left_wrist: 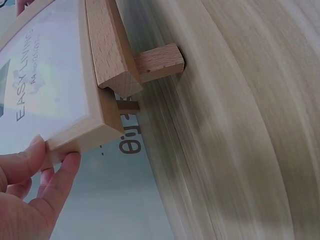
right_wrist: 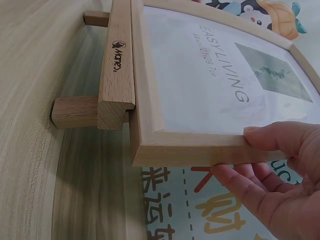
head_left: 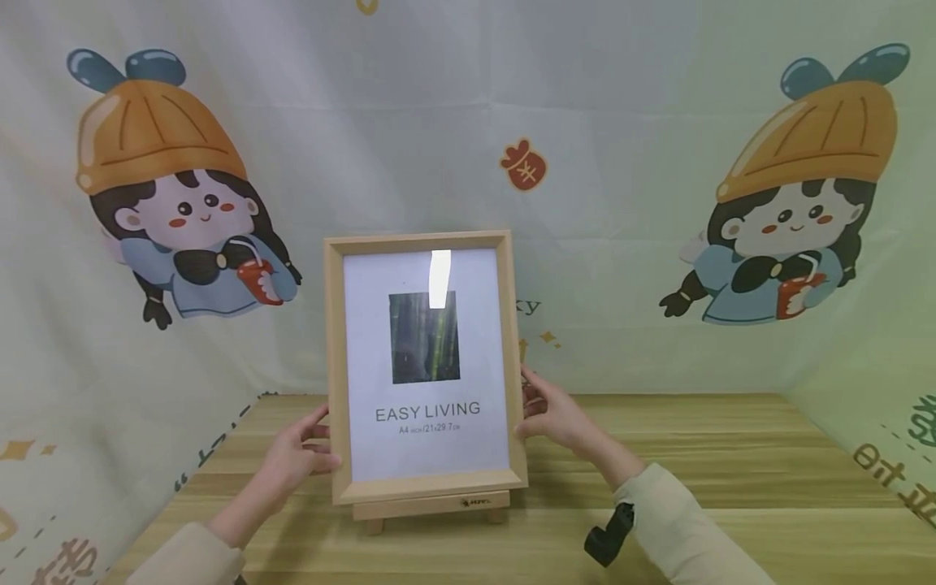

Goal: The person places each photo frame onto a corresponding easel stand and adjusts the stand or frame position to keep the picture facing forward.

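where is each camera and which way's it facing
On head: faces forward and down at a light wooden rectangular picture frame; left hand, right hand, cream fabric sleeves show.
On left wrist: faces the frame's lower left corner; left hand shows.
On right wrist: faces the lower right corner; right hand shows.
Both wrist views share a brown wooden easel.

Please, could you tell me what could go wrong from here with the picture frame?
The picture frame overhangs both ends of the easel ledge, so it might tip if the left hand or right hand lets go first.
The easel legs stand directly on the tabletop, so a push might slide them.
The glossy front shows a bright reflection; if it is glass, a fall may crack it.
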